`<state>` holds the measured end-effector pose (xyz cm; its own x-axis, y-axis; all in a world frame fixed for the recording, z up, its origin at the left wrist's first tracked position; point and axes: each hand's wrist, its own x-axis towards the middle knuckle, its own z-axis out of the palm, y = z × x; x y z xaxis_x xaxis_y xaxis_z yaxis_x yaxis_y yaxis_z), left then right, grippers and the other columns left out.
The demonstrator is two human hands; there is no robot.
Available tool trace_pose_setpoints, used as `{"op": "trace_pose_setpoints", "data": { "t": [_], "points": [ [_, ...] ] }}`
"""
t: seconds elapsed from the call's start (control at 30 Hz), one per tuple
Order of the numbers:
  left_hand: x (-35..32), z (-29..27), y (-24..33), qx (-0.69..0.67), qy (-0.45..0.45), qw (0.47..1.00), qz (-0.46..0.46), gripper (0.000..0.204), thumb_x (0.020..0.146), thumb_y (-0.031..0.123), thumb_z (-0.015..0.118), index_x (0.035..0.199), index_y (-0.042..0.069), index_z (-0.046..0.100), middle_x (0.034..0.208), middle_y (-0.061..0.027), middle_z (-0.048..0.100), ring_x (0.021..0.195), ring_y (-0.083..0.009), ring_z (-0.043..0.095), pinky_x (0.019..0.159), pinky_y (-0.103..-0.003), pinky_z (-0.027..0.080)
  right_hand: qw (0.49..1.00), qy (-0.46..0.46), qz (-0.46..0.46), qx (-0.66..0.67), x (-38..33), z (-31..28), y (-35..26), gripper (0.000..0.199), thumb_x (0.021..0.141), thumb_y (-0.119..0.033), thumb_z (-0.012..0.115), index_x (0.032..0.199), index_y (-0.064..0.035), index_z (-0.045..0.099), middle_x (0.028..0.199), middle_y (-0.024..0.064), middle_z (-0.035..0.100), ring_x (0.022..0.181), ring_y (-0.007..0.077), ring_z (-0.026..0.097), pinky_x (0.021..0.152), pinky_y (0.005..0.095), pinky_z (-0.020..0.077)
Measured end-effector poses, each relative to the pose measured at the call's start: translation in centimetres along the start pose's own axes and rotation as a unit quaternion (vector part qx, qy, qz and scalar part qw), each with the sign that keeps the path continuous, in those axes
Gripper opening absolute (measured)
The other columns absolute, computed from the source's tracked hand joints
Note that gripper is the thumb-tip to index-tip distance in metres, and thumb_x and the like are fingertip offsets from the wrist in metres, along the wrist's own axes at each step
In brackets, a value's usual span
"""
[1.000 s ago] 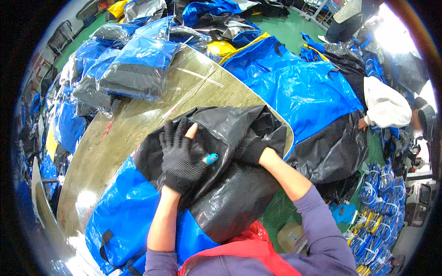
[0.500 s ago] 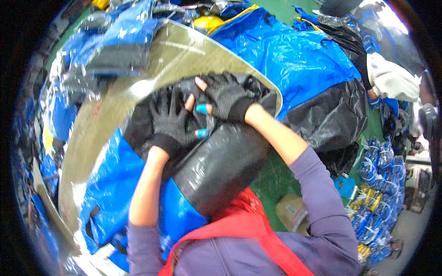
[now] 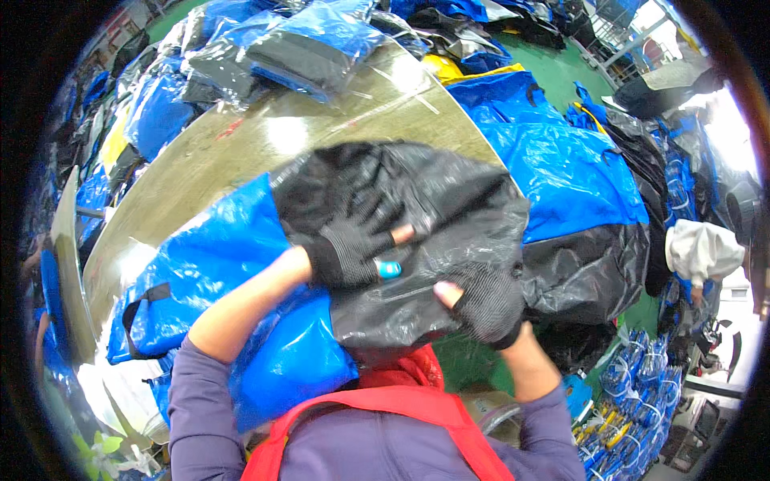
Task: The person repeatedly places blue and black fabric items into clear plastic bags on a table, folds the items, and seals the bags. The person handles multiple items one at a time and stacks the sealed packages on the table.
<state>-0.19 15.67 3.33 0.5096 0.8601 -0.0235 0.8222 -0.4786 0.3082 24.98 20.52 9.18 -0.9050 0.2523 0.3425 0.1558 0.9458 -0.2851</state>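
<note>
A blue and black bag (image 3: 433, 208) of shiny, coated-looking material lies over the table edge in front of me. My left hand (image 3: 353, 244), in a dark fingerless-tipped knit glove, rests on the black part with fingers spread. Blue wrapping covers its thumb tip. At the right side of the same black part, near its front edge, is my right hand (image 3: 485, 305), gloved alike. Its thumb points left over the material, while the other fingers are curled down and blurred, so their hold is unclear.
The curved table (image 3: 192, 172) bears a pile of plastic-wrapped blue and black packs (image 3: 317, 52) at the back. Another blue and black bag (image 3: 569, 172) lies right of it. A person's light sleeve (image 3: 706, 250) shows far right. Bundled blue items (image 3: 634, 385) stand below.
The black part, bunched and folded toward me before, now lies spread wider. My right hand moved from its far side toward me and right; my left hand shifted slightly right.
</note>
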Motion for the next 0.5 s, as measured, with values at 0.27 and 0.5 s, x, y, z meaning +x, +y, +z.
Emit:
{"op": "trace_pose_setpoints", "data": {
  "t": [0.27, 0.5],
  "points": [
    [-8.0, -0.5, -0.3, -0.461, 0.030, 0.874, -0.153, 0.040, 0.095, 0.030, 0.053, 0.129, 0.010, 0.054, 0.126, -0.0141, 0.055, 0.112, -0.0275, 0.053, 0.096, -0.040, 0.042, 0.953, -0.286, 0.104, -0.002, 20.1, 6.9, 8.6, 0.048, 0.078, -0.057, 0.060, 0.105, -0.0173, 0.069, 0.102, 0.0155, 0.067, 0.094, 0.0385, 0.064, 0.082, 0.0459, 0.0497],
    [-30.6, -3.1, -2.6, -0.245, -0.054, 0.854, -0.455, 0.035, 0.091, 0.025, 0.065, 0.120, 0.006, 0.063, 0.113, -0.0081, 0.065, 0.099, -0.0149, 0.061, 0.087, -0.030, 0.051, 0.966, -0.222, 0.117, 0.070, 16.5, 11.8, 14.6, 0.055, 0.082, -0.062, 0.052, 0.104, -0.0149, 0.069, 0.104, 0.0163, 0.067, 0.099, 0.0369, 0.063, 0.086, 0.0451, 0.0481]
  ]
}}
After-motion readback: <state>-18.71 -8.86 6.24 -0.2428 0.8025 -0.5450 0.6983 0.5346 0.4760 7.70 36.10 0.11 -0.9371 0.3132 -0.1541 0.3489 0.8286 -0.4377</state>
